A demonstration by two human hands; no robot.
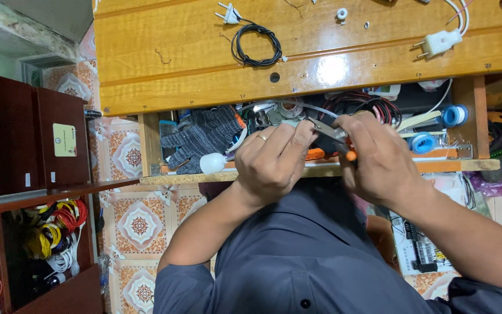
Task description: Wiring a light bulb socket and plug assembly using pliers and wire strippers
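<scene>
At the centre of the frame, over the open drawer (321, 170), the right hand (379, 160) grips orange-handled pliers (333, 135) while the left hand (274, 160) pinches something small at their tip, probably light, stiff and best held close to the tip.

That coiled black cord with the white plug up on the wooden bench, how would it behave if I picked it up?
The black cord is probably floppy: its thin loops lie loosely, so they would likely sag and uncoil. It looks light. The white plug would likely dangle from one end.
</scene>
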